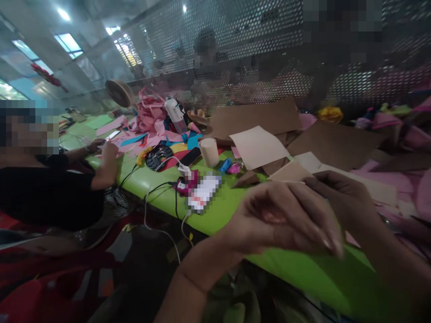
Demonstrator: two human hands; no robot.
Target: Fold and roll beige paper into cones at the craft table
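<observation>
My left hand [286, 220] hovers over the green table [222, 211] near its front edge, fingers bent and drawn together, blurred by motion. Close behind it, my right hand [340, 193] has its fingers curled, touching the left hand's fingertips. A thin pale edge shows between the two hands, but I cannot make out what it is. A cream paper sheet [289, 172] lies just beyond the hands.
Brown card sheets [256, 119] and a pale sheet [257, 146] cover the table's far side. A paper cup [209, 151], a black phone [189, 157], cables and pink paper scraps [151, 123] lie at the middle. A person in black [50, 193] sits at the left.
</observation>
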